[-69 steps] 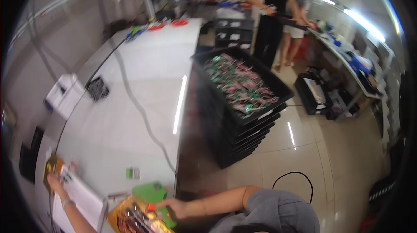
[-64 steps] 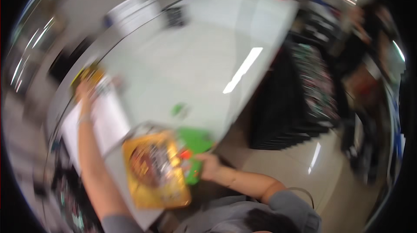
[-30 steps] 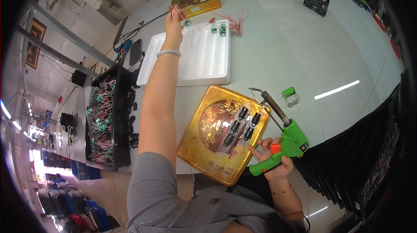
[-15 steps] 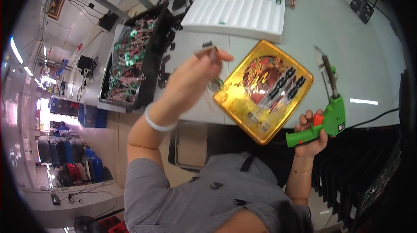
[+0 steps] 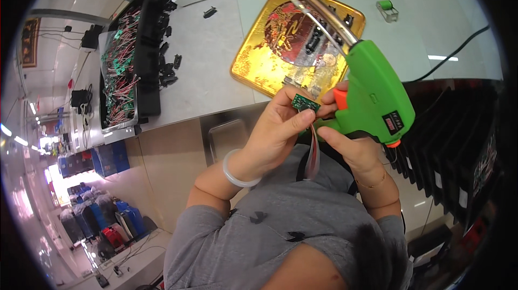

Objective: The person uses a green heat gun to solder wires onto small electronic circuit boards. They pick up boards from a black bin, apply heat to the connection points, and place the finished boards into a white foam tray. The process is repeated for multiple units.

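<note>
We hold 2 things close together: the board (image 5: pixel 305 103) pinched in our left hand (image 5: pixel 276 125), the gun (image 5: pixel 380 93) gripped in our right hand (image 5: pixel 356 149). Beyond, the tin (image 5: pixel 286 39) lies on the table (image 5: pixel 199 47); a bin (image 5: pixel 148 71) sits left.

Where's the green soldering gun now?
In the head view, the soldering gun is right of center, in the right hand, right of the circuit board in the left hand, its barrel over the gold tin.
</note>
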The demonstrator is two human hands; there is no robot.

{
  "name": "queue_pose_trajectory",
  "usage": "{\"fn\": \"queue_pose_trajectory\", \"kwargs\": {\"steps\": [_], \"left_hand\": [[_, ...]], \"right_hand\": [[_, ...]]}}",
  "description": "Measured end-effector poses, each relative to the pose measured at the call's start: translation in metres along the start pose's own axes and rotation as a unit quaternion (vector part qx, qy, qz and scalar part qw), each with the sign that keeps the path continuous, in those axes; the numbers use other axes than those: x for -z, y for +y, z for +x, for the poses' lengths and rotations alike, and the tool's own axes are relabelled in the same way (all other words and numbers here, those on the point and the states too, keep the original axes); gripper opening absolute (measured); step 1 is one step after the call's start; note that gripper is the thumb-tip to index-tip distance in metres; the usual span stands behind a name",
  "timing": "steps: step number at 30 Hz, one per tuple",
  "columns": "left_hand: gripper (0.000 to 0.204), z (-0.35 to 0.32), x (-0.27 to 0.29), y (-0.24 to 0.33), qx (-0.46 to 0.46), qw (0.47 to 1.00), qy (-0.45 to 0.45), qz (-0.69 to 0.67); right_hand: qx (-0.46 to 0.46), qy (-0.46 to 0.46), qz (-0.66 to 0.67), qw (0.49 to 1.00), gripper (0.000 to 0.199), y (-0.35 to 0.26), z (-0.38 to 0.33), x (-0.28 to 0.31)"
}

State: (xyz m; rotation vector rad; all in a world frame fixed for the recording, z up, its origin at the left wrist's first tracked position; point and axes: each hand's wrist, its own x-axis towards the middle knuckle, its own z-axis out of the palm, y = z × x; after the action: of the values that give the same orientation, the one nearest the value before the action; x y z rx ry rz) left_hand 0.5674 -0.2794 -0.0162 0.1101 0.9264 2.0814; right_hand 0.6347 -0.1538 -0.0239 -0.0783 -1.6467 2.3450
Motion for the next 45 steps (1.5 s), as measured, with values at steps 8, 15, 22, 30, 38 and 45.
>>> {"fn": "queue_pose_trajectory", "kwargs": {"steps": [8,15,22,30,38,45], "left_hand": [[0.013,0.001,0.005,-0.005,0.036,0.998,-0.009,0.055],[0.016,0.001,0.02,0.005,-0.029,0.996,-0.037,0.076],[0.022,0.01,-0.006,0.041,0.009,0.837,-0.055,0.545],[0.016,0.047,0.012,0.075,0.269,0.791,-0.164,0.524],[0.009,0.085,0.015,0.121,0.305,0.662,-0.192,0.657],[0.009,0.147,0.07,0.16,0.289,0.707,-0.084,0.64]], "right_hand": [[-0.026,-0.026,-0.08,0.996,0.052,0.012,-0.005,0.011],[0.015,-0.011,-0.122,0.992,0.048,0.009,0.0,0.014],[0.055,0.009,-0.178,0.982,0.038,0.005,-0.007,0.021],[0.118,-0.019,0.005,0.993,0.036,-0.001,0.003,0.008],[0.14,0.03,0.025,0.989,0.036,0.032,0.008,0.01],[-0.022,-0.047,0.328,0.943,0.034,0.04,0.007,0.013]]}}
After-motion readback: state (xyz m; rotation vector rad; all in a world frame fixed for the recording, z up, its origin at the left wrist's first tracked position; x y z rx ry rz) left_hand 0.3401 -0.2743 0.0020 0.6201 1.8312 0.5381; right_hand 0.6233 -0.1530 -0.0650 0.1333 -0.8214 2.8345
